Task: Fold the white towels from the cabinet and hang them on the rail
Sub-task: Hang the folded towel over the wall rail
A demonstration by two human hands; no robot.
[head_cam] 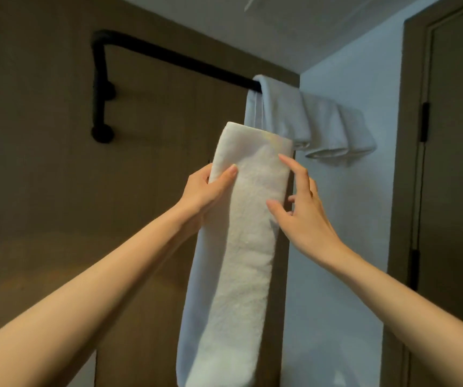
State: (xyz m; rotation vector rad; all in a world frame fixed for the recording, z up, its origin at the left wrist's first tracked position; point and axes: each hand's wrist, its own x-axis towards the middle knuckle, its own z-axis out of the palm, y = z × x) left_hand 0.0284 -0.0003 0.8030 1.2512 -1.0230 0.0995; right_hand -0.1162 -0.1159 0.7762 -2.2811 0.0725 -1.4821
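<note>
Black rail [174,58] runs from upper left toward centre, its right end covered by hung white towels [317,124], with a dark door [454,163] at the right edge. The folded towel [241,247] hangs at frame centre, below the rail, its top overlapping the nearest hung towel. Hands apart: left hand [202,191] grips its left edge, thumb on the front. Right hand [300,210] is at the right edge, fingers spread, thumb and forefinger touching — a pinch cannot be confirmed.

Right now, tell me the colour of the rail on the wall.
The rail is plain black, seen best in the head view.
</note>
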